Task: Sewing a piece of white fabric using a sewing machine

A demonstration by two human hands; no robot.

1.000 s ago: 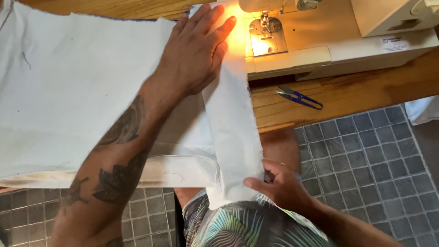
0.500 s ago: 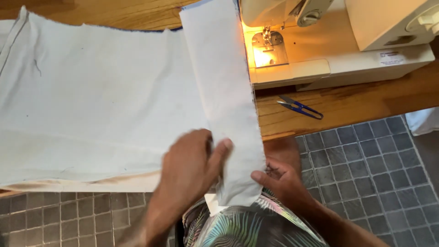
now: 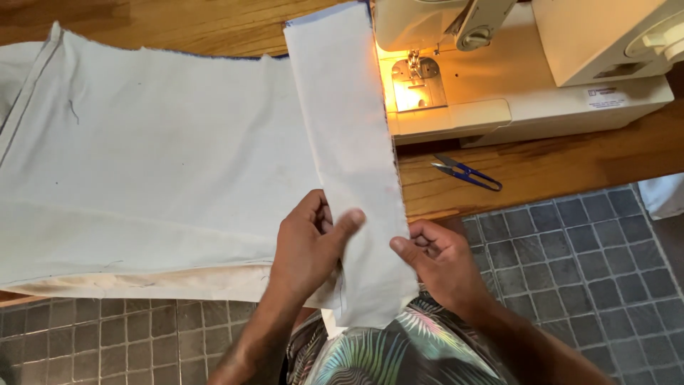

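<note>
Step in hand, as judged: lining up a folded fabric strip [image 3: 349, 142] along the edge of a larger fabric panel [image 3: 149, 164] beside the sewing machine [image 3: 499, 71].

The left hand [image 3: 306, 249] pinches the strip's near left edge, thumb on top, fingers curled beneath. The right hand [image 3: 438, 260] nips the strip's right edge, just across from the left grip; both hands are closed on cloth.

The strip runs away from the grips toward the machine's lit needle plate [image 3: 417, 85]; its near end hangs off the wooden table [image 3: 541, 164] over the lap. The next move likely calls for keeping the edges flush.

The strip is pale, flat, slightly frayed. Blue-handled snips [image 3: 467, 173] lie to the right of the grips.
</note>
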